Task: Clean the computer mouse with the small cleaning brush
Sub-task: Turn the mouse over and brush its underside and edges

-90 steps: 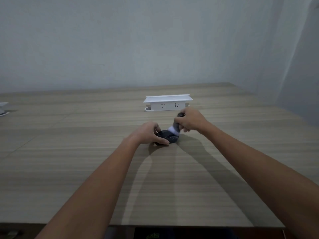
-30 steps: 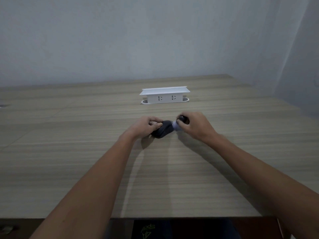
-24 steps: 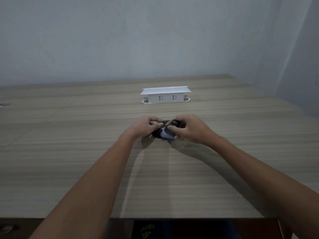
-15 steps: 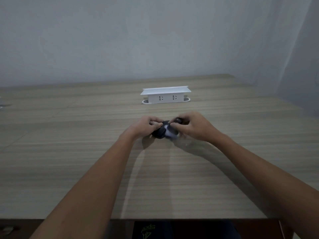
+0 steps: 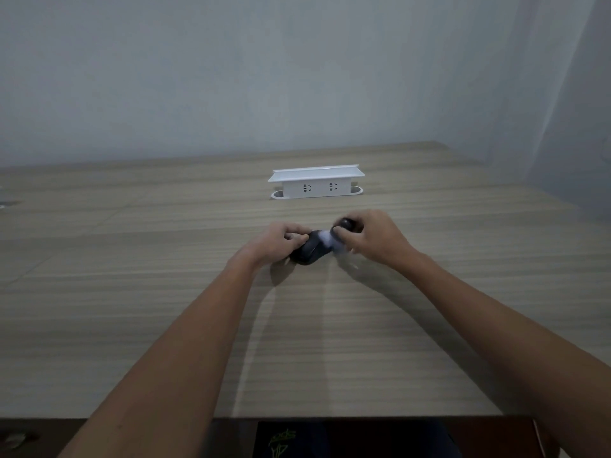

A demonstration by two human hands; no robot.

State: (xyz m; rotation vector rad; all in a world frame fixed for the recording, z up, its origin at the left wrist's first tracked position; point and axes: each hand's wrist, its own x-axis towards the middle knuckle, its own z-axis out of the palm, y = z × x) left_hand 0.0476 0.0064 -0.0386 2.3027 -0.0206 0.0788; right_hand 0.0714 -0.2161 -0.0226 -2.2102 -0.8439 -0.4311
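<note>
A black computer mouse [image 5: 309, 252] is tilted up on its side just above the wooden table [image 5: 165, 309], near the middle. My left hand [image 5: 276, 242] grips its left end. My right hand [image 5: 372, 238] holds a small cleaning brush [image 5: 334, 236] with a dark handle and white bristles. The bristles touch the right end of the mouse and look blurred. The fingers hide much of the brush handle.
A white power strip box [image 5: 315, 186] with sockets stands on the table behind my hands. The wall rises beyond the far table edge, and the near edge runs along the bottom. A small object [image 5: 5, 205] lies at the far left.
The mouse was flat on the table three seconds ago and is now tipped up in my left hand. The brush has swept back and forth over its right end.
</note>
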